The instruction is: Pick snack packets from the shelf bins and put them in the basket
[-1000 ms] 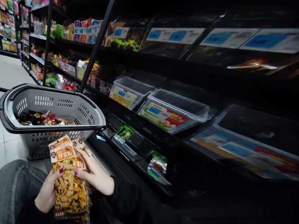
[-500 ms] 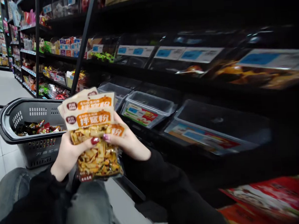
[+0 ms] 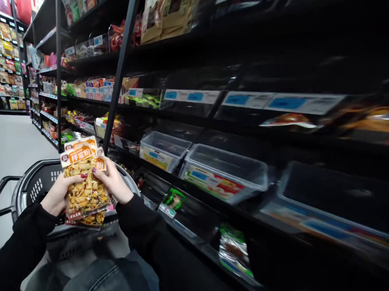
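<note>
Head view | our left hand (image 3: 60,193) and right hand (image 3: 113,181) grasped the fanned food packets (image 3: 86,190) between our fingers | below the fingers sat the grey basket (image 3: 36,188) | beyond them we saw pale floor (image 3: 8,140) and rows of bright packages (image 3: 8,47) | to their right, black shelves (image 3: 121,75) held clear bins (image 3: 233,165)

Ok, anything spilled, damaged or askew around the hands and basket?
Nothing looks spilled or damaged. Only the wide-noodle packets look slightly askew: the left hand and right hand hold them at the shopping basket with edges fanned, not flush. The shelves at picture right are too blurred to judge.
</note>
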A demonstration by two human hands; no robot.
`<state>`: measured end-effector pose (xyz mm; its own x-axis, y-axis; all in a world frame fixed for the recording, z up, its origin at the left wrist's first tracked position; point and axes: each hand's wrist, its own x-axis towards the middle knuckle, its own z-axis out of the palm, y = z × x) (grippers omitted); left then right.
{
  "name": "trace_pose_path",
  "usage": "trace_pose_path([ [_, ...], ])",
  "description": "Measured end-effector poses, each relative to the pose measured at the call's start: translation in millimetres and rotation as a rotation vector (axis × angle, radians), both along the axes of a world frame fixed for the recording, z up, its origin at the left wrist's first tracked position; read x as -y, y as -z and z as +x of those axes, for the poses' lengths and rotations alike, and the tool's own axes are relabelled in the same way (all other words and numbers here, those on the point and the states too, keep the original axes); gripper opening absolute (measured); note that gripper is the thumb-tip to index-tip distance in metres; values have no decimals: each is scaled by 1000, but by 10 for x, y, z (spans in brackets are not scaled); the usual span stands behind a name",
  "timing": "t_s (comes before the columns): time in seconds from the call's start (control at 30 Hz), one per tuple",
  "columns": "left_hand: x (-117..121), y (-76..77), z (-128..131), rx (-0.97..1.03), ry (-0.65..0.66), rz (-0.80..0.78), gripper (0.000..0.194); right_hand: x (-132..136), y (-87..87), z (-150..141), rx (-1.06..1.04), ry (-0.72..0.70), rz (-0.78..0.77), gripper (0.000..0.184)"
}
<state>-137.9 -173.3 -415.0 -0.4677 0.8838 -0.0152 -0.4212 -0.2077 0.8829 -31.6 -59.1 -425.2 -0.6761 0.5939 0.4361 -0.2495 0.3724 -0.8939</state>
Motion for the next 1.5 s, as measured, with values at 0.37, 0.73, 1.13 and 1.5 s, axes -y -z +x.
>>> trace_pose_path([
  [0.37, -439, 526, -697, 101, -47, -161, 38, -289, 809, -589, 117, -20, -122, 51],
  [0.73, -408, 696, -781, 399, -1, -162, 37, -223, 818, -578, 194, 125, 124, 55],
  [1.13, -412, 930, -829, 356, -87, -91, 40, 279, 479, -723, 703, 668, 470, 46],
  [1.5, -372, 837, -804, 319, -126, -79, 40, -23, 503, -691, 457, 193, 58, 16],
])
